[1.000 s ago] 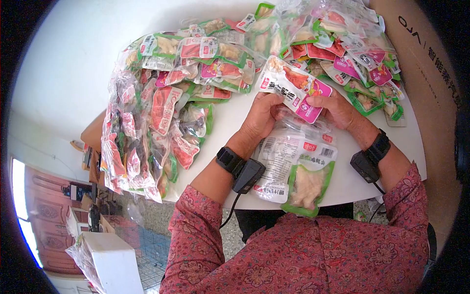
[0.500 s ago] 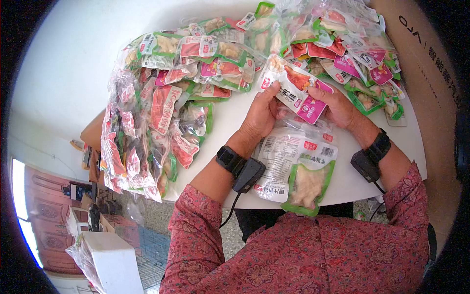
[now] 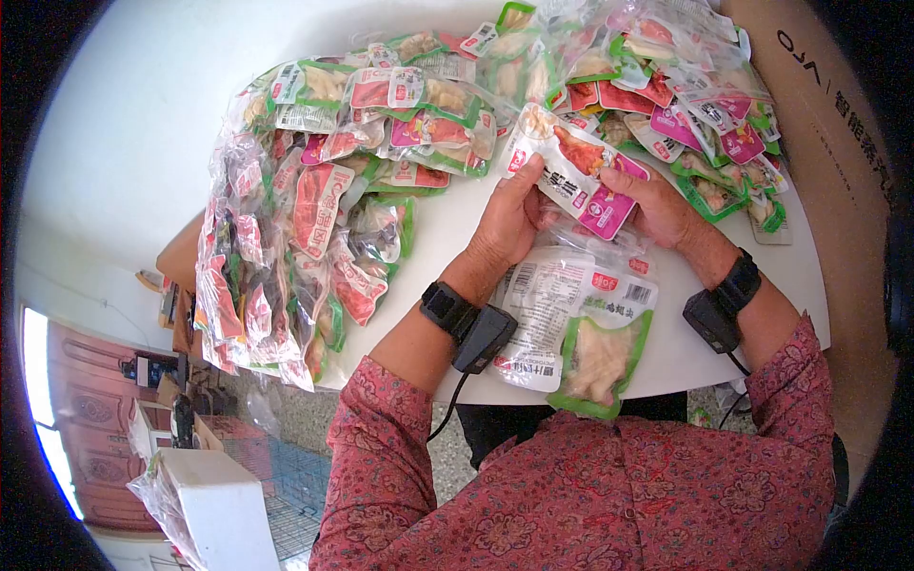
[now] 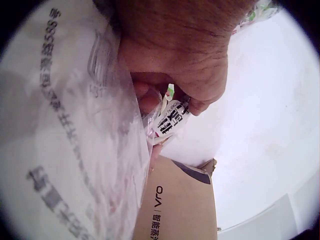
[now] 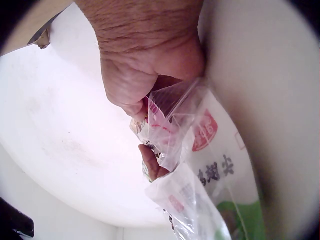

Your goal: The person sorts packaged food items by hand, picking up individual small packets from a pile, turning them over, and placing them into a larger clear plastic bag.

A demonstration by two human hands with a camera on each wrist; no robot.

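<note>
A white and magenta food packet (image 3: 583, 167) with a picture of cooked meat is held between both hands in the head view. The left hand (image 3: 509, 217) pinches its left side, thumb on top; the right hand (image 3: 659, 207) grips its lower right corner, thumb across the front. Clear plastic hangs below the hands, over a white packet (image 3: 545, 314) and a green-edged packet (image 3: 602, 352) near the table's front edge. In the left wrist view the left hand (image 4: 175, 60) has curled fingers at the packet; in the right wrist view plastic touches the right hand (image 5: 150, 65). The fingers underneath are mostly hidden.
Bagged packets (image 3: 314, 209) are heaped on the left of the white table (image 3: 447, 247), and another heap (image 3: 666, 95) lies at the back right. A large cardboard box (image 3: 828, 143) stands along the right side. A white box (image 3: 219, 504) is at the lower left.
The left thumb has shifted slightly up along the packet, and the right thumb has moved up a little on its face. The packet has tilted slightly; the heaps have not moved.
</note>
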